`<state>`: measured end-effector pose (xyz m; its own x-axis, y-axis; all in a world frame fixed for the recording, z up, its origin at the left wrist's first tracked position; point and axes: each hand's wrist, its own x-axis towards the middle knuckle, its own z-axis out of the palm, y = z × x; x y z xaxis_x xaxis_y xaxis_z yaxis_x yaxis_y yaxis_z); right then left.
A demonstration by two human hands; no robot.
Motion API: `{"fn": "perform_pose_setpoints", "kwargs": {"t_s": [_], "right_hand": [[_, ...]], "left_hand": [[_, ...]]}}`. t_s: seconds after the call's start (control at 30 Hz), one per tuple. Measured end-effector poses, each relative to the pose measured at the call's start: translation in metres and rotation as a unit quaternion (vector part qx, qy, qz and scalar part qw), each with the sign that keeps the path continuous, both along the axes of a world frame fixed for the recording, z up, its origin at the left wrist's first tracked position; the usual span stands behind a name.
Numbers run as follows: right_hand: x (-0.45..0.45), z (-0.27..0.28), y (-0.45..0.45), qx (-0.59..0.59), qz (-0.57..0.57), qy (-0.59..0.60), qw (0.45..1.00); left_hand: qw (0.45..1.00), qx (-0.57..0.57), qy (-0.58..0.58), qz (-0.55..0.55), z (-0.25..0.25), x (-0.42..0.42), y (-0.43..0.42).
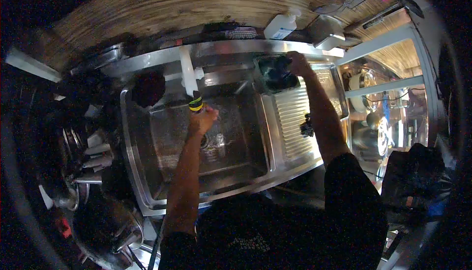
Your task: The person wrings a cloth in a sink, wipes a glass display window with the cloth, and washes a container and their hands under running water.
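My left hand (203, 120) is closed around the lower end of the white faucet spout (187, 71), just below its black, yellow and green bands. Beneath it lies the deep steel sink basin (236, 144). My right hand (299, 65) grips the right rim of a dark, see-through rectangular container (269, 85) at the back of the sink unit. Dark items, too dim to name, lie inside that container. A dark scrubber-like clump (307, 126) rests on the ribbed steel drainboard (290, 115) beside my right forearm.
A white bottle (281, 27) and a metal container (325, 31) stand on the back ledge. Knives (371, 19) are on the wooden wall at upper right. Metal pots (364, 88) sit on the right rack. Cookware (110, 230) crowds the dim left side.
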<state>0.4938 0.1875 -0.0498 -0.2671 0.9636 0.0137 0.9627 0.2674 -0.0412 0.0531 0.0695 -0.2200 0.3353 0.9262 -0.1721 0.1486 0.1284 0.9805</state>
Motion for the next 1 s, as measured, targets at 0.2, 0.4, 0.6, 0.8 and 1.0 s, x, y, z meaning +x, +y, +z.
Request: {"fn": "perform_pose_setpoints", "kwargs": {"t_s": [0.2,0.4,0.6,0.8,1.0], "right_hand": [[0.016,-0.112,0.009,-0.177,-0.047,0.068,0.981],[0.007,-0.145,-0.006,-0.118,-0.043,-0.127,0.984],[-0.02,-0.064,-0.01,-0.037,-0.053,0.129,0.99],[0.014,0.023,-0.002,-0.034,-0.003,0.103,0.994],[-0.083,0.14,-0.058,-0.068,-0.211,0.545,0.809]], "left_hand": [[0.995,0.077,0.067,0.008,-0.006,0.001,-0.009],[0.939,0.07,0.333,0.036,0.068,0.017,-0.027],[0.99,0.079,0.082,0.078,0.049,0.019,-0.051],[0.989,0.101,0.112,0.002,0.108,0.032,-0.043],[0.952,-0.143,-0.264,0.061,0.155,0.109,-0.018]]}}
